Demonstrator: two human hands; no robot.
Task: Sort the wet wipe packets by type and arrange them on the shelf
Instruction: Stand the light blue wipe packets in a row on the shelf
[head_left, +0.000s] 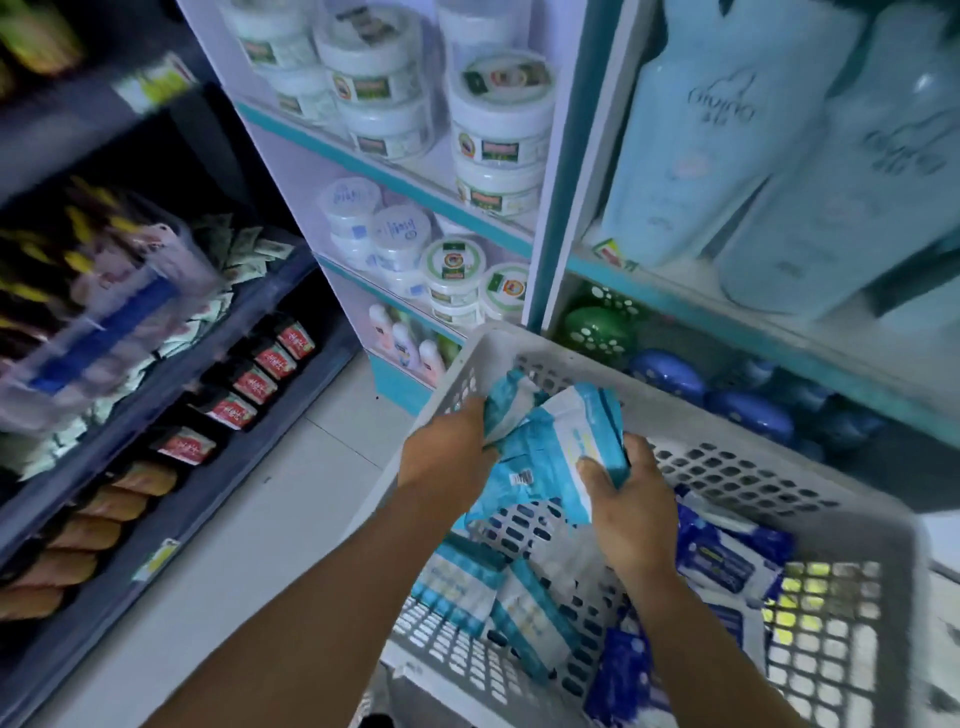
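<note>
Both hands grip light-blue packets (550, 447) over the basket (727, 462): left hand (449, 447), right hand (631, 499). They look soft and slippery; hold the flat sides.

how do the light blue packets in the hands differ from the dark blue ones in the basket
The light blue and white packets are lifted, gripped by the left hand and right hand; the dark blue packets lie untouched at the right of the basket. Both are soft flat packs.
</note>
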